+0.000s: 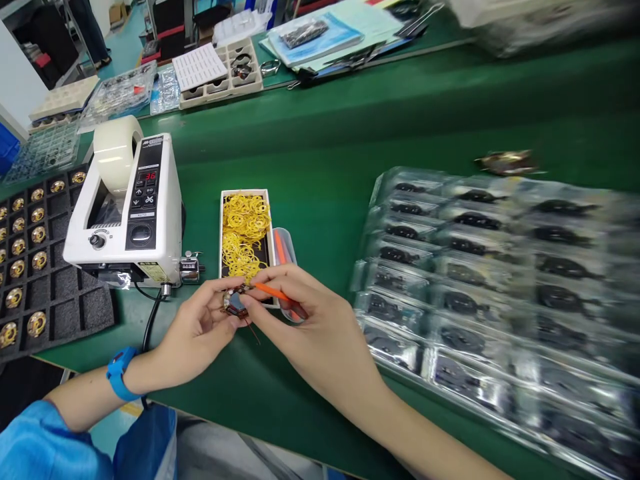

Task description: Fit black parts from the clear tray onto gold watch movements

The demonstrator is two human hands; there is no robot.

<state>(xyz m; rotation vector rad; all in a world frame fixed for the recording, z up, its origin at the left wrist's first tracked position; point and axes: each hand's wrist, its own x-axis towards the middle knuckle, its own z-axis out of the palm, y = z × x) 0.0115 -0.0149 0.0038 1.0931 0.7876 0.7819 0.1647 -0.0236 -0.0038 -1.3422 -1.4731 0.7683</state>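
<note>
My left hand (pixel 200 323), a blue band on its wrist, pinches a small round electronic part (pixel 235 303) with a dark flat face and gold-coloured edges. A thin reddish wire (pixel 254 332) hangs from that part. My right hand (pixel 320 320) is closed around a slim orange tool (pixel 273 291), whose exact kind I cannot make out; its thumb and fingertips are at the part's right edge. Just beyond the hands lies a white box (pixel 222 227) of thin yellow rings (pixel 245 220). Beside it a clear plastic cup (pixel 289 245) holds another orange piece (pixel 279 247).
A white tape dispenser (pixel 170 200) stands at left, beside a black foam tray (pixel 65 313) of gold round parts. Clear blister trays (pixel 430 347) with dark parts cover the right. Behind lie papers (pixel 320 40) and a beige compartment tray (pixel 250 60).
</note>
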